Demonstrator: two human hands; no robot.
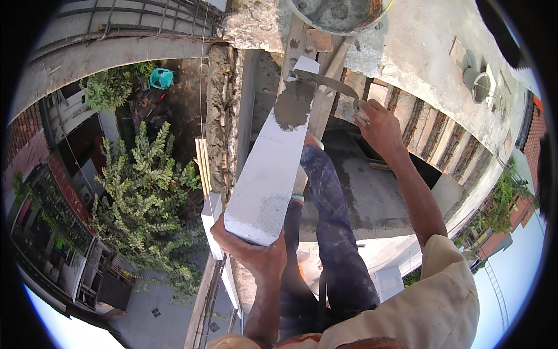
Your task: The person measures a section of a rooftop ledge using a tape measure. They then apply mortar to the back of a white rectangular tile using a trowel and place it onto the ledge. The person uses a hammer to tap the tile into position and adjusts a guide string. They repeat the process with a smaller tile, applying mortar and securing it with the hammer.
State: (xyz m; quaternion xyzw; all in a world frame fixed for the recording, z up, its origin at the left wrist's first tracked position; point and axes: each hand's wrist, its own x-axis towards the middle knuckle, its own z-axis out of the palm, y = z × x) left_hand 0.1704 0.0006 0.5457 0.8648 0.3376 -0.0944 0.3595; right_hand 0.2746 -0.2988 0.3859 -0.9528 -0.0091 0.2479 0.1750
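White and chalky, the long block (273,163) rested in the left hand (253,251), fingers curled under its near end, the block running toward twelve o'clock. The right hand (381,125), at two o'clock from the left, gripped a trowel (325,83) whose blade touched the grey mortar (292,104) on the block's far end. A mortar bucket (337,14) sat beyond at twelve.

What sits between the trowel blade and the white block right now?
In the head view, a patch of grey mortar lies between the trowel, held by the right hand, and the white block, supported by the left hand.
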